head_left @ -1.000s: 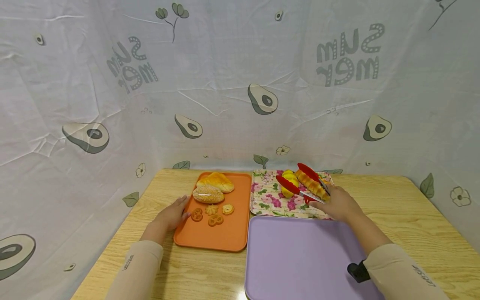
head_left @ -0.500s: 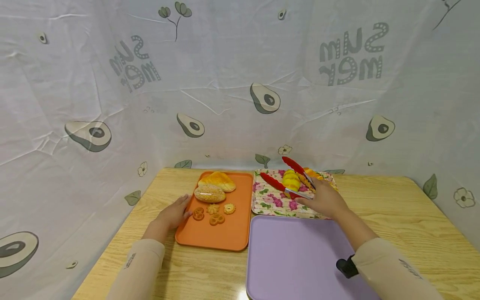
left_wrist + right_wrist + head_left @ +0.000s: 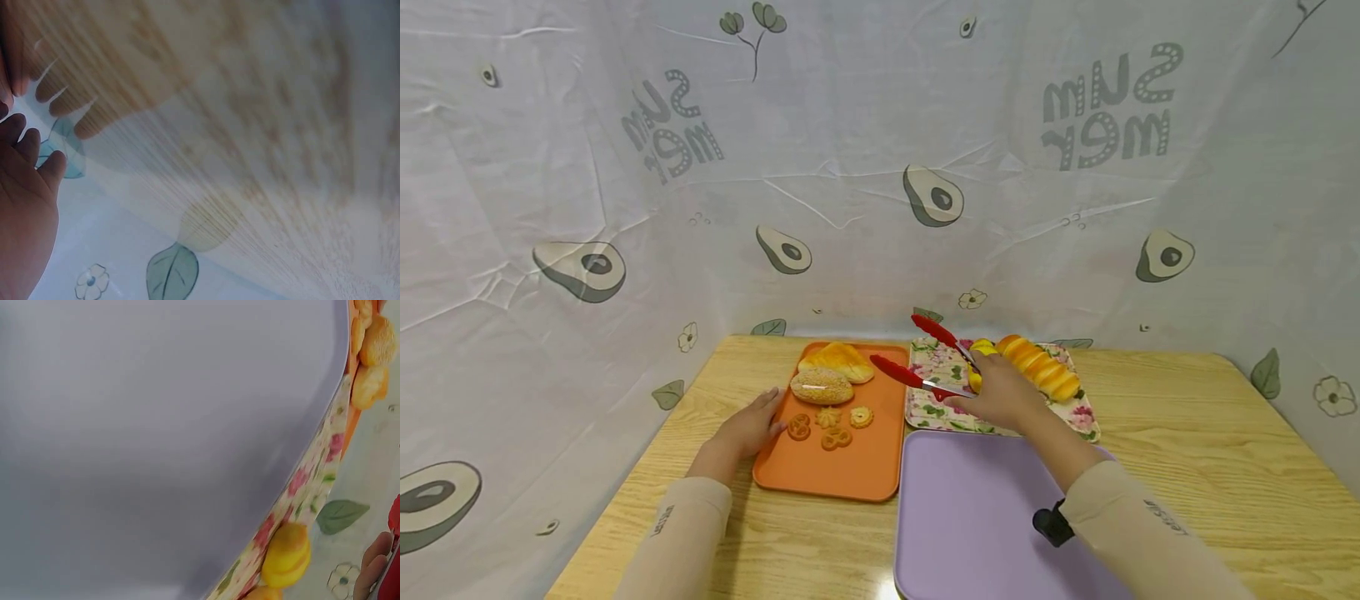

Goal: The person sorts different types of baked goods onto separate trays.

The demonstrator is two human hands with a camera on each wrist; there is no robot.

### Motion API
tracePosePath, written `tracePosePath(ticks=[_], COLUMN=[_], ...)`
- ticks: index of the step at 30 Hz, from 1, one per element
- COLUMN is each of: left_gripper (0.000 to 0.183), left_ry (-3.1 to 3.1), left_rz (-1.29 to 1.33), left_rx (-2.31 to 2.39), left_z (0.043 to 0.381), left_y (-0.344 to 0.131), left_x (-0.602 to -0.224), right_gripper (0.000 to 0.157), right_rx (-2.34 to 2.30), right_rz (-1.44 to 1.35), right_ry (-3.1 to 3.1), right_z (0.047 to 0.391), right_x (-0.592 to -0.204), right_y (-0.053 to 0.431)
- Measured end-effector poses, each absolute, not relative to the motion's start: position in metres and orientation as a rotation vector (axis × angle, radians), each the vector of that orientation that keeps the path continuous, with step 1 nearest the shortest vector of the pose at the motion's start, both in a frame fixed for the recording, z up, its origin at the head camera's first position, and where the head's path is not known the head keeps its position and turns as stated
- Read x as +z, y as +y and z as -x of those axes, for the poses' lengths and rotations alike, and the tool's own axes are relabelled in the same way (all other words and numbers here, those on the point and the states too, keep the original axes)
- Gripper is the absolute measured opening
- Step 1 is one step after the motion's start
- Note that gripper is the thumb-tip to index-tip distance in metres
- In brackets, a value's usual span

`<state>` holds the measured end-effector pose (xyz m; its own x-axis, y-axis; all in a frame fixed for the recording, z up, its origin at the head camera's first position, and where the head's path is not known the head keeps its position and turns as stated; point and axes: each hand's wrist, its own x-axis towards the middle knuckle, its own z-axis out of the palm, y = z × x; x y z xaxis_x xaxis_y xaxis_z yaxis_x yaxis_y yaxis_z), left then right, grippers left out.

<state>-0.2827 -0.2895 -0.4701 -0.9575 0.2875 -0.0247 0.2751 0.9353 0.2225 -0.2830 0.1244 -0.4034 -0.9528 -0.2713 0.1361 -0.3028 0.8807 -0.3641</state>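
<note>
My right hand (image 3: 1003, 396) grips metal tongs with red tips (image 3: 898, 371) in the head view. The tongs' arms are spread apart with nothing between them, their tips near the right rim of the orange tray (image 3: 827, 479). Behind that hand, a yellow bread (image 3: 974, 379) is partly hidden on the floral tray (image 3: 928, 408). To its right lies a long ridged golden bread (image 3: 1037, 367). My left hand (image 3: 748, 425) rests at the orange tray's left edge, fingers extended. On that tray lie a sesame bun (image 3: 822, 387), a golden bread (image 3: 837, 362) and several small cookies (image 3: 828, 417).
A lilac tray (image 3: 985, 508) lies in front of the floral tray, under my right forearm. The wooden table (image 3: 1195, 417) extends to the right of the trays. A patterned cloth (image 3: 865, 125) hangs behind and at both sides.
My right hand has moved left with the tongs, from over the ridged bread towards the orange tray. The ridged bread now shows fully on the floral tray. My left hand has stayed put.
</note>
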Motion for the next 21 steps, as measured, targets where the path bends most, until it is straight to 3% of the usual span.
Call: tracePosePath(ticks=[21], left_gripper=[0.06], left_ry=[3.03], left_rz=[-0.437], left_rx=[0.303], left_z=[0.283], left_y=[-0.29], left_x=[-0.469], right_gripper=[0.096], right_rx=[0.495], right_rz=[-0.618], right_ry=[-3.028], right_z=[0.284], right_x=[-0.408], right_y=[0.064])
